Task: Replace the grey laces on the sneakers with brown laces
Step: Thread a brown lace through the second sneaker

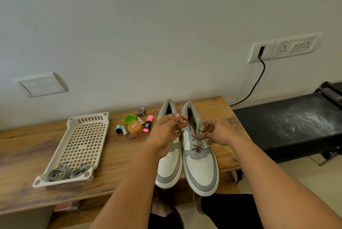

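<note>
pinching brown lace (196,137) ends, left grip (166,132), right grip (218,132), above right sneaker (200,169)

Both bare forearms reach up from the bottom of the frame toward its centre. The left hand (166,132) and right hand (220,132) have fingers curled, pinching.
</note>
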The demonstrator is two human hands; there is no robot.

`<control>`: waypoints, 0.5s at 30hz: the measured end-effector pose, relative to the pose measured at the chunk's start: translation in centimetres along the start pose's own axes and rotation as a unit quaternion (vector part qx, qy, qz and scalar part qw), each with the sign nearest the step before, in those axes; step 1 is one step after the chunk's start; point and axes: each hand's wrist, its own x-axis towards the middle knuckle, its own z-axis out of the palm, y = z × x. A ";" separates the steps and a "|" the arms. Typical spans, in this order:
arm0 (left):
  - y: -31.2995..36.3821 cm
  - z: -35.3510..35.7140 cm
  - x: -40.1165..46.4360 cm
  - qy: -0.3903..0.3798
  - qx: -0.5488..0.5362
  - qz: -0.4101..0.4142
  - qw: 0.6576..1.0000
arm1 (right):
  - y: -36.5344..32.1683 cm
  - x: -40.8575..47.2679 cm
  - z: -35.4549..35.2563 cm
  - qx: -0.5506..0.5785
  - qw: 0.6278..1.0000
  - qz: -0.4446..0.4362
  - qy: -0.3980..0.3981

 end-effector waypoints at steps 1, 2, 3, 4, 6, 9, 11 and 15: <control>-0.1 0.0 0.2 0.002 -0.013 -0.010 1.000 | 0.1 0.0 0.1 -0.016 1.000 -0.010 0.008; -0.2 0.0 0.5 0.005 -0.020 -0.015 1.000 | 0.1 0.1 0.1 -0.034 0.999 -0.020 0.016; -0.2 0.0 0.5 0.009 -0.020 -0.017 1.000 | 0.2 0.1 0.1 -0.049 0.998 -0.027 0.020; -0.1 0.0 0.5 0.015 -0.013 -0.015 1.000 | 0.2 0.0 0.1 -0.055 0.998 -0.033 0.018; 0.0 0.0 0.5 0.029 0.010 -0.007 1.000 | 0.2 -0.1 -0.1 -0.057 0.998 -0.038 -0.001; 0.0 -0.4 0.7 0.066 0.008 -0.004 0.998 | 0.0 -0.1 -0.7 -0.047 0.998 -0.026 -0.026; -0.1 -0.7 0.9 0.091 -0.005 -0.011 0.996 | 0.2 0.1 -1.0 -0.019 1.000 -0.010 -0.023; -0.3 -1.2 1.2 0.114 -0.014 -0.014 0.993 | 0.7 0.4 -1.3 0.039 0.999 0.007 -0.019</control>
